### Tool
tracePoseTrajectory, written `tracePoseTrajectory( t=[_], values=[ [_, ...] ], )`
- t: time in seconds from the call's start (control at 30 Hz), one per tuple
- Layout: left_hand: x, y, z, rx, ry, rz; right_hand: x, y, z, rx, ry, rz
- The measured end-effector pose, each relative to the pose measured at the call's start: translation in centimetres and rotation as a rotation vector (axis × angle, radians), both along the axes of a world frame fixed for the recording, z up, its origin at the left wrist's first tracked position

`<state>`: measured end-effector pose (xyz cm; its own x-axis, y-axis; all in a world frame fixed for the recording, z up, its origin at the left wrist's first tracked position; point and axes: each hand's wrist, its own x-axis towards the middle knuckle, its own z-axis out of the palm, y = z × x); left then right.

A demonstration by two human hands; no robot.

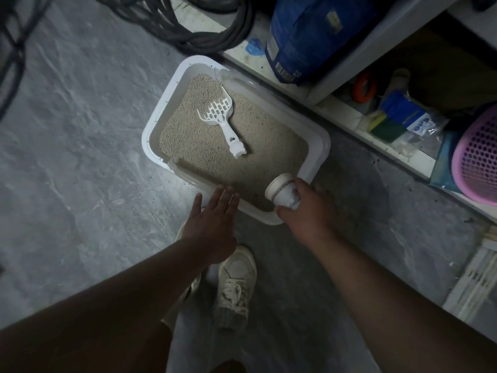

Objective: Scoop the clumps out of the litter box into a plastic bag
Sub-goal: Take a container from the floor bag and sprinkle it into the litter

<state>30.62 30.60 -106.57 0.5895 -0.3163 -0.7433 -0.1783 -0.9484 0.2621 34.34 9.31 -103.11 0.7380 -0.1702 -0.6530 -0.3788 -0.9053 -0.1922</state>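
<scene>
A white litter box [153, 125] filled with beige litter [255, 146] sits on the grey floor. On top of the litter, toward the far left, lies a white slotted scoop [222, 117], untouched. My right hand [306, 208] grips a white paper cup [282, 191], tipped on its side over the near right corner of the box. My left hand [212, 222] hovers with straight fingers at the near rim; whether it touches the rim I cannot tell. No plastic bag is in view in either hand.
A low white shelf [349, 122] runs along the right with a blue sack [309, 36], a pink basket [478, 154], sponges and packets. Black hose coils [188, 25] lie at the top. My shoe [236, 284] stands just below the box.
</scene>
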Motion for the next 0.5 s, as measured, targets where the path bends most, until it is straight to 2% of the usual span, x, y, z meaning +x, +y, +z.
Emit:
tracePoseTrajectory(
  t=[0.27, 0.4, 0.5],
  values=[
    [-0.1, -0.1, 0.2, -0.007, -0.035, 0.003, -0.6, 1.0, 0.9, 0.057, -0.083, -0.029],
    [0.1, -0.1, 1.6, -0.076, -0.062, 0.056, -1.4, 1.4, 1.5, 0.258, -0.122, -0.129],
    [-0.2, 0.0, 4.0, -0.184, -0.052, 0.186, -2.2, 2.2, 2.9, 0.387, -0.151, -0.233]
  ],
)
